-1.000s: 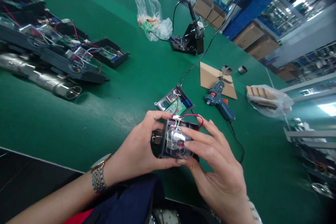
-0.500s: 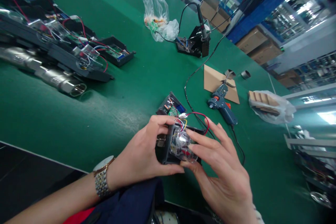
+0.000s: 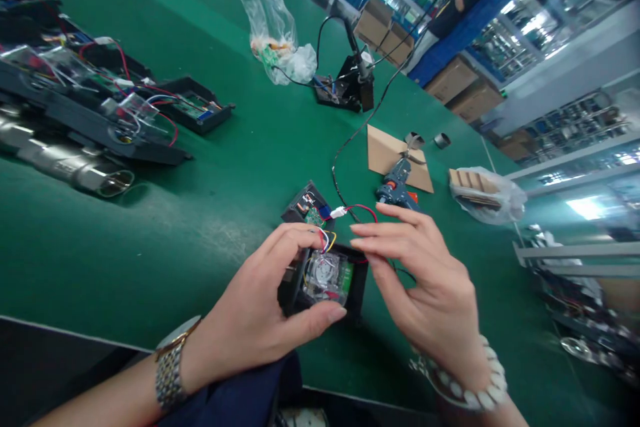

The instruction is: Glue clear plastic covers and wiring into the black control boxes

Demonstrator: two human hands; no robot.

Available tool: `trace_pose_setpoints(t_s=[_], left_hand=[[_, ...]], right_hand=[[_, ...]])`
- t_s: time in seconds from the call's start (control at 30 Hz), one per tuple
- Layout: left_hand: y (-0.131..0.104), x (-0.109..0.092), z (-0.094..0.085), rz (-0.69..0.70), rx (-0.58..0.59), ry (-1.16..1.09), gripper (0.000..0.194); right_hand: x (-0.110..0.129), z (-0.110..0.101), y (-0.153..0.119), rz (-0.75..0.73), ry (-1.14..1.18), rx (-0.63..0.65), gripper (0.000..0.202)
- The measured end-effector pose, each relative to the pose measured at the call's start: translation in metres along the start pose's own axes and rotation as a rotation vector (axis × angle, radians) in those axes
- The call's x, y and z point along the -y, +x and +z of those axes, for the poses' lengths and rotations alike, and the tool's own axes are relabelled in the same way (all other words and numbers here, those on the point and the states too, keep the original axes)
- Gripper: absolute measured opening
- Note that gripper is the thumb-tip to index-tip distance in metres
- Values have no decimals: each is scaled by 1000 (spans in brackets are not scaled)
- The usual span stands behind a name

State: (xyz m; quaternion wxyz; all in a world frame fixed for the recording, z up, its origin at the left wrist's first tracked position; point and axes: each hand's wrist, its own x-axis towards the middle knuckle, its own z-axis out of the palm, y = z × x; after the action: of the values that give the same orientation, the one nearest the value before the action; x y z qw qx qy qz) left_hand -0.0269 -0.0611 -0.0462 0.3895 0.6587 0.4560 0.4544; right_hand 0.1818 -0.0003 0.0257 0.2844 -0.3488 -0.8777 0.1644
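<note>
My left hand (image 3: 270, 293) is wrapped round a small black housing (image 3: 356, 303), thumb along its near side and fingers at its far left edge. Inside the housing lies a clear plastic mechanism (image 3: 325, 272) with a round part in its middle; a green board (image 3: 347, 277) shows beside it. Over the right rim hovers my right hand (image 3: 420, 280), its fingers stretched out beside the red wire (image 3: 361, 206). That wire runs to a white connector (image 3: 339, 212) at an open black cover (image 3: 307, 203) holding a circuit board. Part of the wire is hidden by my right fingers.
Similar black housings (image 3: 90, 107) on metal valve bodies (image 3: 75, 163) stand at left. A soldering iron in its stand (image 3: 357, 73), a plastic bag (image 3: 273, 27), cardboard (image 3: 383, 150) and a glue gun (image 3: 397, 183) lie beyond my hands. A person (image 3: 450, 10) is in the background.
My right hand has come off the clear mechanism and shifted to the housing's right rim, uncovering the round part and green board. My left hand still holds the housing. The view has shifted.
</note>
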Motion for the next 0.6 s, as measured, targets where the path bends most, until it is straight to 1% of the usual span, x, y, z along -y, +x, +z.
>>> trace_pose_setpoints(t_s=[0.1, 0.17, 0.3, 0.37, 0.43, 0.47, 0.53, 0.6], left_hand=[[0, 1, -1, 11, 13, 9, 51], [1, 2, -1, 10, 20, 5, 50], [2, 4, -2, 15, 29, -1, 51], [2, 5, -3, 27, 35, 10, 58], [3, 5, -4, 38, 46, 45, 67], [3, 5, -5, 43, 52, 68, 68], [3, 4, -6, 50, 53, 116, 61], [3, 2, -7, 66, 48, 150, 56]], right_hand=[[-9, 3, 16, -81, 2, 43, 18], [-12, 3, 19, -92, 22, 71, 19], [-15, -2, 9, -50, 99, 134, 25], [-16, -4, -1, -9, 149, 200, 29], [-17, -5, -12, 30, 198, 276, 42], [-18, -4, -17, 50, 216, 310, 50], [-19, -1, -27, 100, 237, 353, 66], [-19, 2, -35, 153, 255, 366, 79]])
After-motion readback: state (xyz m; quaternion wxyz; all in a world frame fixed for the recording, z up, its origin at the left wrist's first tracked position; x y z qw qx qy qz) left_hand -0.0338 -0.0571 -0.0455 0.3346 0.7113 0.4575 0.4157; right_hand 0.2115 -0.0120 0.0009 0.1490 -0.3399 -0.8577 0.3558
